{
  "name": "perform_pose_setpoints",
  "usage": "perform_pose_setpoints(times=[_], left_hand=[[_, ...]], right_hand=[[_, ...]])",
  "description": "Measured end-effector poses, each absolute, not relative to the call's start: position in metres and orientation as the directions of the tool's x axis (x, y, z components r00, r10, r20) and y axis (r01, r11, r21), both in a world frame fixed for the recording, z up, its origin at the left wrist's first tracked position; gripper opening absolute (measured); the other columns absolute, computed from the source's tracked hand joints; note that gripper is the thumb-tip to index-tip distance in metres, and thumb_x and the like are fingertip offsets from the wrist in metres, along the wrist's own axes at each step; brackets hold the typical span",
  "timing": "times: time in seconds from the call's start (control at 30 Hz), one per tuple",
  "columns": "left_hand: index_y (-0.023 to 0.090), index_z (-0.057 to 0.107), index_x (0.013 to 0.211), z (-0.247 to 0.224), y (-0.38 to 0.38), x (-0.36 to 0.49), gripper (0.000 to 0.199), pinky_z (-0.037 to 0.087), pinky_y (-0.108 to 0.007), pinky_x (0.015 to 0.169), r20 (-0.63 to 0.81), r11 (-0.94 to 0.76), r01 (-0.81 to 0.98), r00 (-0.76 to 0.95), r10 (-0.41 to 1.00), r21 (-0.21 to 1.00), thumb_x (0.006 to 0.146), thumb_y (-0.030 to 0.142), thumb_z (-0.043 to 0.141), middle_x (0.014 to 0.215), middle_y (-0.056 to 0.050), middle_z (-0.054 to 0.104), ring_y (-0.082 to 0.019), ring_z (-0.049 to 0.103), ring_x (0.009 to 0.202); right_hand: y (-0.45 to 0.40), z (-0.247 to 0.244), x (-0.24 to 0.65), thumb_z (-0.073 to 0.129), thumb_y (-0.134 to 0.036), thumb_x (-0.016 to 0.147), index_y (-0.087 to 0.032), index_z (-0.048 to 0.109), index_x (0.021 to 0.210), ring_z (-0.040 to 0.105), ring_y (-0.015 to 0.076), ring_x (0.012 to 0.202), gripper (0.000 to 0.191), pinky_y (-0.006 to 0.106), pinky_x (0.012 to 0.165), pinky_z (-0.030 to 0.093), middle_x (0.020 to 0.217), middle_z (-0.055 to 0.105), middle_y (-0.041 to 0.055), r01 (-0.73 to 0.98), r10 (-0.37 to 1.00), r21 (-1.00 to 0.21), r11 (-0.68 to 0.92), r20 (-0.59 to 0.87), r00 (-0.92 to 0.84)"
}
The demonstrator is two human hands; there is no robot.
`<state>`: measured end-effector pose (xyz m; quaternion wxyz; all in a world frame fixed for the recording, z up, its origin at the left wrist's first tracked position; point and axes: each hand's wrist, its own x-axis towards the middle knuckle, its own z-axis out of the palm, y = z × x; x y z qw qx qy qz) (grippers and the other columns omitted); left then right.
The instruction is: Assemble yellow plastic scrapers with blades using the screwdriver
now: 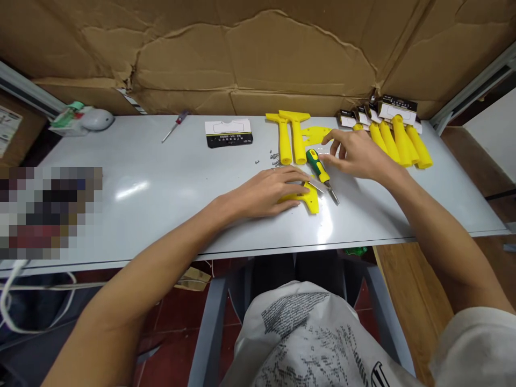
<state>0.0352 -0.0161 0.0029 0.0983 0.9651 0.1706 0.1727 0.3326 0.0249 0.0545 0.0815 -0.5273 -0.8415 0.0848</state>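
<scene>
Near the front of the white table (161, 204), my left hand (268, 192) is closed over a yellow T-shaped plastic part (311, 200), with a thin metal blade (315, 185) at its head. My right hand (355, 153) hovers at the right, thumb and fingers apart, with nothing visible between them. Just left of its fingertips lies a green and yellow screwdriver (318, 165). Behind the hands are two yellow handles (285, 141) side by side and flat yellow pieces (314, 135). Small screws (276, 158) are scattered left of the handles.
A black and white card (229, 133) and a thin screwdriver (174, 127) lie farther left. Several yellow handles with cards (399, 141) are piled at the back right. A white mouse-like object (97, 119) sits at the back left. Cardboard (242, 59) stands behind the table.
</scene>
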Motion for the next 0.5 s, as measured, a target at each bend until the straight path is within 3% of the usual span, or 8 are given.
perform_pose_setpoints(times=[0.1,0.23,0.37,0.5], left_hand=[[0.021,0.08,0.146,0.003,-0.016,0.034,0.03,0.066,-0.057,0.125,0.311,-0.927,0.31,0.878,0.364,0.211,0.121,0.029,0.067,0.155,-0.013,0.079,-0.033,0.074,0.146],[0.021,0.082,0.139,-0.001,-0.018,0.036,0.025,0.068,-0.048,0.119,0.339,-0.942,0.306,0.879,0.336,0.141,0.121,0.026,0.067,0.149,-0.011,0.082,-0.03,0.078,0.141],[0.019,0.083,0.14,-0.004,-0.021,0.039,0.026,0.072,-0.044,0.108,0.368,-0.949,0.31,0.877,0.308,0.055,0.12,0.021,0.066,0.147,-0.012,0.084,-0.03,0.079,0.14],[0.014,0.085,0.132,-0.005,-0.028,0.044,0.024,0.072,-0.046,0.106,0.358,-0.94,0.323,0.896,0.264,-0.115,0.117,0.012,0.065,0.136,-0.015,0.087,-0.032,0.084,0.13]], right_hand=[[0.006,0.051,0.323,0.075,-0.034,0.103,-0.017,0.055,0.17,0.078,0.0368,0.101,0.072,0.042,0.089,0.053,0.104,0.088,0.0096,0.862,0.881,-0.267,0.431,-0.079,-0.466],[0.002,0.058,0.322,0.069,-0.022,0.096,-0.02,0.058,0.165,0.075,0.0312,0.089,0.07,0.039,0.085,0.052,0.092,0.081,0.0051,0.851,0.884,-0.3,0.43,-0.053,-0.465],[0.007,0.085,0.293,0.071,-0.021,0.097,-0.029,0.057,0.165,0.071,0.0272,0.089,0.07,0.037,0.089,0.05,0.098,0.079,0.0037,0.812,0.85,-0.261,0.522,0.078,-0.521],[0.02,0.097,0.221,0.066,-0.006,0.099,-0.028,0.051,0.176,0.068,0.0276,0.096,0.082,0.035,0.08,0.04,0.114,0.081,0.008,0.645,0.652,-0.142,0.751,-0.001,-0.758]])
